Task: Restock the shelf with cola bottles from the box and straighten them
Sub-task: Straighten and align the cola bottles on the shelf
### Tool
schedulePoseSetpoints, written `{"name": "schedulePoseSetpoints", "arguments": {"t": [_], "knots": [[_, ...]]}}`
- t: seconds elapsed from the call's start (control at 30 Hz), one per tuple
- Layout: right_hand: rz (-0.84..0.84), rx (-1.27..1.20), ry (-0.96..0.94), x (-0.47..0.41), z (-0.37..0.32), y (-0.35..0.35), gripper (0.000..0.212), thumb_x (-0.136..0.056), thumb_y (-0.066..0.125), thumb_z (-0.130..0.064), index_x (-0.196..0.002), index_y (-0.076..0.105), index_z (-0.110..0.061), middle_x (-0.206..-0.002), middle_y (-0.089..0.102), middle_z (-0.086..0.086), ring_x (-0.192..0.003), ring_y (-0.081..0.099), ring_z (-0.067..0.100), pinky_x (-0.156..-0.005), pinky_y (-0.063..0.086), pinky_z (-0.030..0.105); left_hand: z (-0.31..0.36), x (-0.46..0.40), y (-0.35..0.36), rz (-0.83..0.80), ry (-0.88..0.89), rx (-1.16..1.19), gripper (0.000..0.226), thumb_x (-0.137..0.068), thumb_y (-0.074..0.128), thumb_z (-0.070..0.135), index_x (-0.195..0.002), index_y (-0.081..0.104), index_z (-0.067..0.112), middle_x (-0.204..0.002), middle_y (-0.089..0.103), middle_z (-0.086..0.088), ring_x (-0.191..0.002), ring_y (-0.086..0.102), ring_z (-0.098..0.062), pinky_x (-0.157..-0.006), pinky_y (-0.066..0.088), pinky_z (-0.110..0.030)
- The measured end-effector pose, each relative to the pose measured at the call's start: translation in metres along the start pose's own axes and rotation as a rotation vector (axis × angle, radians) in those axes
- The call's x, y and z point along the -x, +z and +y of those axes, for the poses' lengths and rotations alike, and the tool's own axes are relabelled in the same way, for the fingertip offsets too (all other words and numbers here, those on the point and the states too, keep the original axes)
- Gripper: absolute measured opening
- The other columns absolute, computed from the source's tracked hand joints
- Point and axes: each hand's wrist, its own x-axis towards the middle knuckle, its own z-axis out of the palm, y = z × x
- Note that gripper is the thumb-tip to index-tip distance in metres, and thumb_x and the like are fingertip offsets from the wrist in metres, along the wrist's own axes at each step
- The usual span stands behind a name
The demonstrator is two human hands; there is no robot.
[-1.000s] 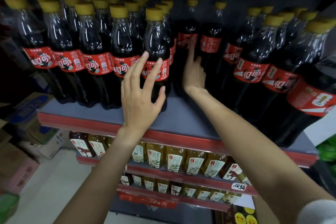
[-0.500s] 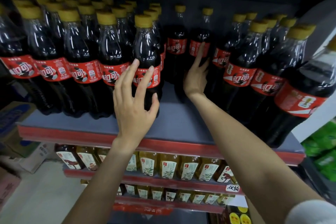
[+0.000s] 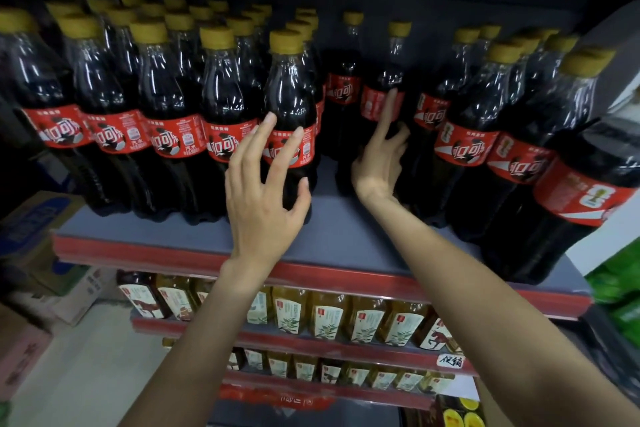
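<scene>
Both hands are up at the grey shelf with the red front edge (image 3: 194, 255), left hand (image 3: 263, 204) spread wide against a yellow-capped dark cola bottle (image 3: 290, 104) in the front row, right hand (image 3: 379, 163) loosely open, fingers touching another cola bottle (image 3: 388, 80) further back.

Two bare forearms (no sleeves or jewellery showing), slender fingers.

Dim, soft blur, edges bowed, dark
</scene>
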Motion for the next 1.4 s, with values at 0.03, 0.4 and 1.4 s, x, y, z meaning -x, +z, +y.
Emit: {"name": "schedulePoseSetpoints", "arguments": {"t": [0.03,0.4,1.4], "knots": [[-0.014,-0.056,-0.018,0.003,0.001,-0.002,0.111,-0.083,0.057,0.009,-0.147,-0.02,-0.039,-0.149,0.018,0.024,-0.132,0.034,0.041,-0.091,0.046,0.046,0.0,0.0,0.0,0.005,0.0,0.002,0.057,-0.085,0.065,0.013,-0.137,0.043,0.017,-0.147,0.03,-0.008,-0.133,0.036,-0.031,-0.115,0.024,-0.033],[-0.214,-0.188,-0.007,-0.003,-0.003,-0.023,0.121,-0.078,0.079,-0.029,-0.146,-0.021,-0.042,-0.152,0.022,0.023,-0.139,0.03,0.04,-0.105,0.038,0.051,0.004,0.0,0.002,0.017,-0.011,0.012,0.056,-0.084,0.065,0.011,-0.136,0.046,0.015,-0.147,0.03,-0.009,-0.133,0.036,-0.032,-0.114,0.024,-0.032],[-0.284,-0.298,-0.158,-0.006,-0.014,-0.008,0.113,-0.083,0.07,-0.004,-0.15,-0.016,-0.033,-0.15,0.039,0.014,-0.132,0.046,0.028,-0.106,0.04,0.044,0.004,0.001,0.007,0.035,-0.022,0.025,0.057,-0.082,0.065,0.01,-0.135,0.045,0.018,-0.146,0.03,-0.009,-0.133,0.036,-0.032,-0.114,0.025,-0.033]]}}
